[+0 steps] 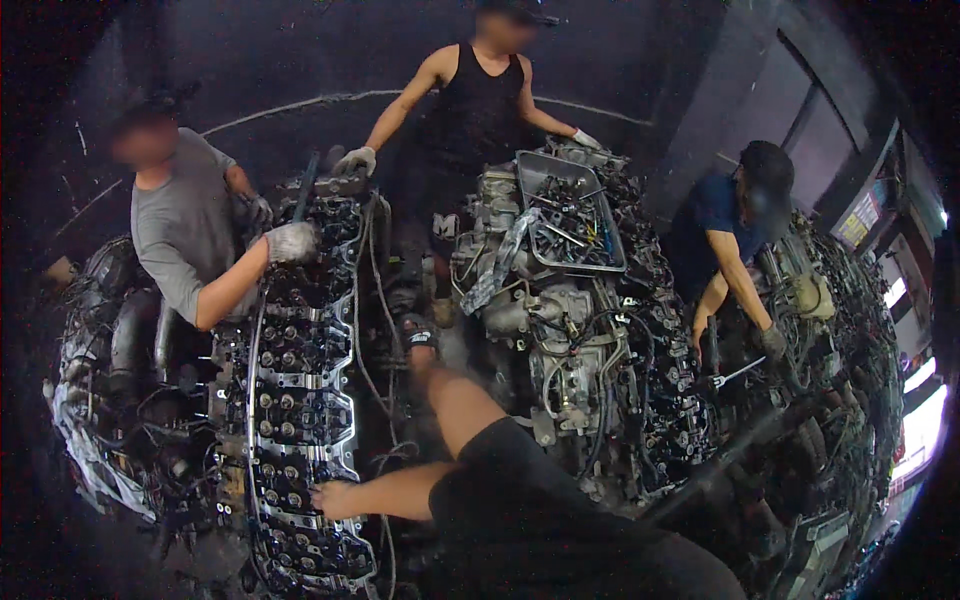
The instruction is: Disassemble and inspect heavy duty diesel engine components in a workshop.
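Evidently, the work around the long, oil-dark metal engine [300,408] looks part-way along, for its upper side lies uncovered and its rows of round valve parts are bare yet seated in place. It stretches down the left half of the view, with a pale grey rope [372,335] along its right flank. What seems to be the wearer's bare left hand [338,498] reaches to its lower end, fingers over the valve rows; whether it presses, rests or grips something small cannot be told, and no freed part shows in it. The right hand is out of the picture. At the upper end, a co-worker's white-gloved hand [291,243] closes near a dark upright bar [305,190], though the grip itself is unclear, while another co-worker's pale glove [355,161] rests at the engine's far end. The rows still attached suggest that much is left there. Across the gap, a second, greyer engine [570,375] keeps its pipes and housings, and a rectangular metal tray [585,267] full of mixed tools sits on it. Farther right, a slim silver wrench [740,372] lies near a third co-worker's hands.
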Demonstrator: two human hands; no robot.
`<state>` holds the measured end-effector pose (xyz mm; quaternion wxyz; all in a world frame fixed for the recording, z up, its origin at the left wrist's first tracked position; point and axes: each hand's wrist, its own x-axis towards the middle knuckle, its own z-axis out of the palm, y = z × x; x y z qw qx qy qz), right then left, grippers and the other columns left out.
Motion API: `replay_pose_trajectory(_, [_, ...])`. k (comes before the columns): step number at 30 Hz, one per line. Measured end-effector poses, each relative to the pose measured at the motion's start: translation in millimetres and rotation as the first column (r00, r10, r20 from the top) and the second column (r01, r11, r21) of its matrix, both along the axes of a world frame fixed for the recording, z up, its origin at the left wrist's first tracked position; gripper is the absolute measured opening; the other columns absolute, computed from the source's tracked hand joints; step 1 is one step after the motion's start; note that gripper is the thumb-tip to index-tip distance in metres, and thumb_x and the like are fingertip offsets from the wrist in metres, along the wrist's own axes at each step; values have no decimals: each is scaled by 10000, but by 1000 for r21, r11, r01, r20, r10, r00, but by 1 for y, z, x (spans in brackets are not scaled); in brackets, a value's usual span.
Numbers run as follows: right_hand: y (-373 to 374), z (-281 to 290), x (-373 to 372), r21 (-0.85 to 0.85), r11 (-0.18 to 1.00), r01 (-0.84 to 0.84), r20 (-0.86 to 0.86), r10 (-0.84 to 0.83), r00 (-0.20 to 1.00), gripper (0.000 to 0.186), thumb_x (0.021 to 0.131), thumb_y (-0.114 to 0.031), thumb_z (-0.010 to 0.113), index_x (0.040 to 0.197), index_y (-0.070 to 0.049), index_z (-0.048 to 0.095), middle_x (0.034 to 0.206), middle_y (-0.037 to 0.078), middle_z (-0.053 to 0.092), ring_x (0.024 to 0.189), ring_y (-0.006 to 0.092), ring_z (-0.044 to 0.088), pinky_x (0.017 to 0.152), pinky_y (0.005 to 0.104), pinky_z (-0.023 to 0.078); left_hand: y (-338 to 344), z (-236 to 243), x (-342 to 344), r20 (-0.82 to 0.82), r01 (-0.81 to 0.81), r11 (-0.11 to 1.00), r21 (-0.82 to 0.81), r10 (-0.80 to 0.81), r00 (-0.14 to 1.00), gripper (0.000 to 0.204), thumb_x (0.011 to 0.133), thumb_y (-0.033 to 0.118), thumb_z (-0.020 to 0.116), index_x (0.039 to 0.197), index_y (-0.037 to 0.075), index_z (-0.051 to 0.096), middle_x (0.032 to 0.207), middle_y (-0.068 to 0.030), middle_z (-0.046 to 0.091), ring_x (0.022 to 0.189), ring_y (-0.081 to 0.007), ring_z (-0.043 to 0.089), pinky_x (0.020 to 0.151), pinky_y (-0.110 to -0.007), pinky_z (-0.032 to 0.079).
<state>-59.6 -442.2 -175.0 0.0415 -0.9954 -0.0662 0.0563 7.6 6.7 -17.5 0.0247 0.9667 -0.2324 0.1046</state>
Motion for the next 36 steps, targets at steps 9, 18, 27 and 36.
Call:
replay_pose_trajectory(9, [-2, -38, -12, -50, 979, 195, 163, -185, 969, 215, 689, -277, 571, 758, -119, 700, 999, 86, 609, 985, 249, 539, 843, 392, 437, -21, -3, 1, -38, 56, 998, 9, -56, 998, 676, 821, 541, 510, 1248, 20, 446, 1237, -210, 465, 1116, -369, 465, 932, -481, 389])
replay_pose_trajectory(18, [2, 0, -6, 28, 983, 180, 293, -180, 939, 219, 686, -271, 576, 731, -89, 687, 935, 92, 619, 983, 279, 545, 846, 390, 441, -14, 14, 14, -17, 47, 998, 48, -47, 999, 696, 831, 559, 475, 1285, 37, 403, 1280, -199, 425, 1149, -362, 434, 953, -492, 364])
replay_pose_trajectory(27, [-12, -54, -25, 93, 957, 276, 105, -285, 953, 213, 724, -247, 575, 798, -85, 692, 1018, 99, 612, 1026, 278, 539, 845, 389, 453, -41, -1, 8, -75, 132, 989, 70, -127, 989, 716, 841, 578, 439, 1323, 54, 359, 1323, -187, 384, 1183, -355, 402, 973, -503, 338])
replay_pose_trajectory(36, [-3, 13, -6, 67, 969, 237, 165, -245, 955, 147, 661, -230, 577, 599, -117, 647, 756, 74, 615, 812, 248, 589, 722, 375, 476, -12, 3, 12, -43, -4, 993, 119, 9, 999, 737, 851, 596, 404, 1360, 71, 316, 1365, -176, 343, 1216, -348, 371, 994, -513, 312])
